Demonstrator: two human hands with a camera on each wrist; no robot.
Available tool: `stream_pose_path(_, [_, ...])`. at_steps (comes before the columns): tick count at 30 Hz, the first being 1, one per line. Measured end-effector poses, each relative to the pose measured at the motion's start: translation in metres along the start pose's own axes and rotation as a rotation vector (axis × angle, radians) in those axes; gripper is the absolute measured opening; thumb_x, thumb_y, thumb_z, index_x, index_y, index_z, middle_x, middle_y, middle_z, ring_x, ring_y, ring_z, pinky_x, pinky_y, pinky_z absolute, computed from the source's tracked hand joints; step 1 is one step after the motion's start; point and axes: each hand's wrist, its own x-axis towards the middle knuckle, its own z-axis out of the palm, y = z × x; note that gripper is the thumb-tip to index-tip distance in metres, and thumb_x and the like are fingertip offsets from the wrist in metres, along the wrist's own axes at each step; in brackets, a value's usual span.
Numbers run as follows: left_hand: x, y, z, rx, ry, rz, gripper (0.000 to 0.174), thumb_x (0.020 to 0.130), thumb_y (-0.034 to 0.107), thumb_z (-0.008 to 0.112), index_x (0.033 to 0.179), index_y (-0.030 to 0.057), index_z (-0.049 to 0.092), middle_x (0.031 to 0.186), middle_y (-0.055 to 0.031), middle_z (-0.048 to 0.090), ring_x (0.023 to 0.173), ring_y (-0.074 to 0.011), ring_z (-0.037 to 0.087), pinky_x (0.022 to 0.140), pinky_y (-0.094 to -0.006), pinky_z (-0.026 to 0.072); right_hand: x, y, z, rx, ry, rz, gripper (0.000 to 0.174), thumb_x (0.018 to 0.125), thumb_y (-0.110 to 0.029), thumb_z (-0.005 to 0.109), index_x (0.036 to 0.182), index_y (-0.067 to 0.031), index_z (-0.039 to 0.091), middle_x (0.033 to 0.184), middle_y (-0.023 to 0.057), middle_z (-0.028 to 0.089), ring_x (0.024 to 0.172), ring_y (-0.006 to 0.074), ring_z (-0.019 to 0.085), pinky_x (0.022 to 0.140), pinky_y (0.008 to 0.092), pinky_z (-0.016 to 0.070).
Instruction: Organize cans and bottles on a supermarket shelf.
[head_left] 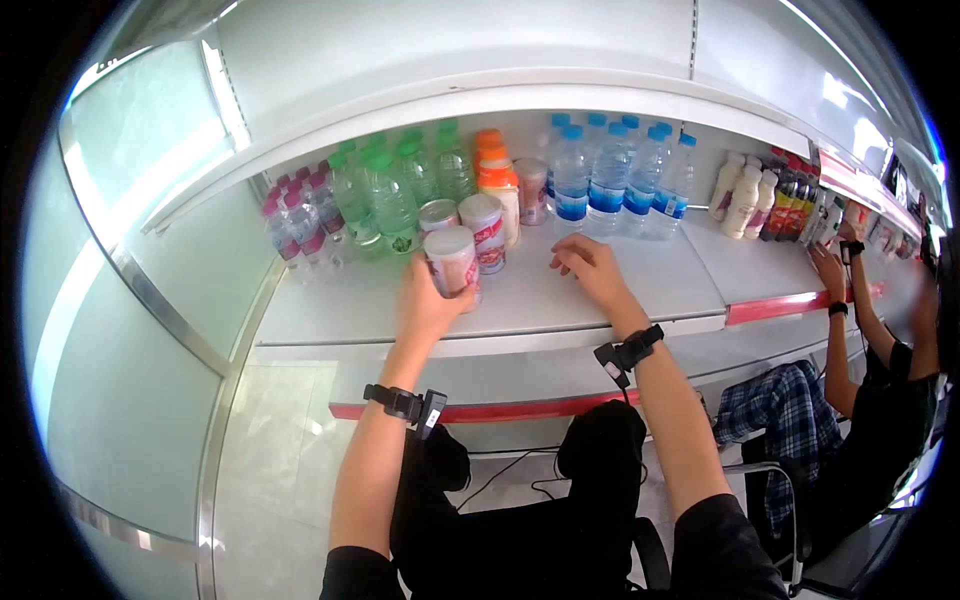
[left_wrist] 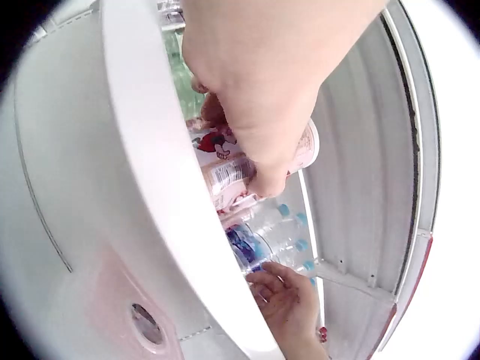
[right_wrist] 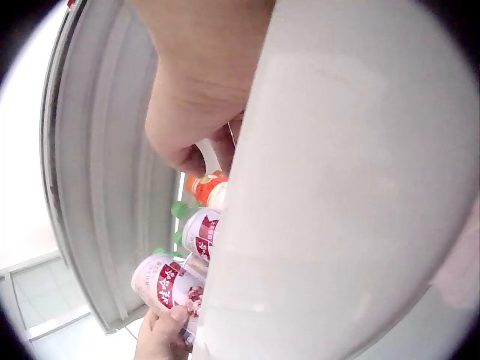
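Note:
My left hand (head_left: 428,302) grips a white-lidded can (head_left: 452,256) with pink and red print, its thumb on the near side. In the right wrist view that can (right_wrist: 166,282) leans, with the thumb across its lower part. Right behind it stand another white-lidded can (head_left: 486,232) and a similar can (head_left: 438,214). My right hand (head_left: 592,268) is over the shelf to the right of the cans, fingers loosely bent and holding nothing. From the left wrist, the right hand (left_wrist: 289,300) shows in front of blue-capped water bottles (left_wrist: 251,244).
Green-capped bottles (head_left: 388,200) and pink-capped bottles (head_left: 298,225) line the left of the shelf (head_left: 640,290). Orange-capped bottles (head_left: 502,200) and blue-capped bottles (head_left: 607,180) stand behind. An upper shelf edge (head_left: 470,100) overhangs them. Another person (head_left: 850,400) sits at the right.

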Motion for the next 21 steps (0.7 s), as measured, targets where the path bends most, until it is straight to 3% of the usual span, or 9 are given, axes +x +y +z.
stream_pose_path(5, [-0.001,-0.012,-0.005,-0.003,0.013,-0.155,0.080,0.069,0.030,0.087,0.129,-0.0035,0.047,0.118,-0.0238,0.059,0.106,-0.0396,0.058,0.089,-0.0473,0.0479,0.009,0.010,0.004,-0.093,0.070,-0.083,0.025,0.090,-0.018,0.064,0.107,-0.0002,0.064,0.093,0.0115,0.070,0.082,0.0186,0.066,0.071,0.0319,0.0536])
stream_pose_path(7, [-0.001,-0.013,-0.003,-0.034,0.010,-0.161,0.082,0.069,0.031,0.087,0.131,-0.0035,0.046,0.118,-0.0227,0.059,0.106,-0.0389,0.057,0.089,-0.0472,0.0477,0.008,0.000,0.005,-0.363,0.071,-0.133,0.035,0.087,-0.017,0.066,0.117,-0.0028,0.059,0.111,0.0159,0.066,0.088,0.0257,0.067,0.072,0.0355,0.0553])
stream_pose_path(8, [-0.003,-0.013,-0.002,-0.048,0.005,-0.167,0.082,0.069,0.031,0.087,0.131,-0.0035,0.046,0.118,-0.0227,0.059,0.106,-0.0389,0.057,0.089,-0.0472,0.0477,0.007,-0.007,0.009,-0.376,0.071,-0.124,0.035,0.087,-0.017,0.066,0.117,-0.0028,0.059,0.111,0.0159,0.066,0.088,0.0257,0.067,0.072,0.0355,0.0553])
stream_pose_path(10, [-0.002,-0.013,-0.003,0.013,0.015,-0.100,0.081,0.070,0.033,0.086,0.131,-0.0027,0.047,0.118,-0.0223,0.059,0.106,-0.0382,0.057,0.089,-0.0466,0.0475,0.017,-0.020,0.023,-0.846,0.026,-0.174,0.054,0.085,-0.015,0.067,0.134,-0.0022,0.048,0.132,0.0201,0.055,0.094,0.0319,0.067,0.077,0.0396,0.0559])
stream_pose_path(11, [-0.001,-0.012,-0.005,0.005,0.019,-0.103,0.081,0.070,0.033,0.086,0.131,-0.0027,0.047,0.118,-0.0223,0.059,0.106,-0.0382,0.057,0.089,-0.0466,0.0475,0.028,-0.021,0.028,-0.854,0.023,-0.176,0.054,0.085,-0.015,0.067,0.134,-0.0022,0.048,0.132,0.0201,0.055,0.094,0.0319,0.067,0.077,0.0396,0.0559])
stream_pose_path(13, [-0.005,-0.008,-0.005,-0.011,0.081,-0.121,0.081,0.071,0.036,0.086,0.131,-0.0020,0.047,0.117,-0.0213,0.060,0.106,-0.0377,0.057,0.089,-0.0459,0.0475,0.053,-0.017,0.036,-1.088,0.106,-0.299,0.071,0.083,-0.011,0.066,0.145,-0.0014,0.032,0.150,0.0237,0.038,0.102,0.0406,0.066,0.081,0.0471,0.0569])
stream_pose_path(16, [-0.004,-0.006,-0.010,-0.033,0.056,-0.173,0.078,0.072,0.038,0.085,0.129,-0.0011,0.049,0.115,-0.0203,0.061,0.105,-0.0373,0.058,0.088,-0.0460,0.0478,0.102,-0.021,0.038,-1.210,0.045,-0.153,0.077,0.081,-0.005,0.062,0.148,0.0006,0.026,0.154,0.0248,0.032,0.103,0.0452,0.066,0.084,0.0509,0.0566])
stream_pose_path(19, [-0.004,-0.008,-0.009,0.004,0.067,-0.152,0.074,0.073,0.039,0.085,0.126,0.0001,0.051,0.113,-0.0194,0.061,0.104,-0.0374,0.058,0.087,-0.0465,0.0480,0.118,-0.026,0.042,-1.263,-0.041,-0.016,0.076,0.081,-0.003,0.062,0.148,0.0031,0.024,0.156,0.0270,0.027,0.102,0.0438,0.067,0.080,0.0489,0.0577])
stream_pose_path(21, [-0.003,-0.011,-0.007,-0.040,0.082,-0.142,0.071,0.073,0.038,0.085,0.124,0.0012,0.052,0.113,-0.0198,0.061,0.103,-0.0379,0.058,0.086,-0.0471,0.0481,0.116,-0.022,0.044,-1.286,-0.023,-0.049,0.075,0.081,-0.001,0.062,0.146,0.0031,0.025,0.158,0.0262,0.024,0.101,0.0438,0.067,0.079,0.0484,0.0582])
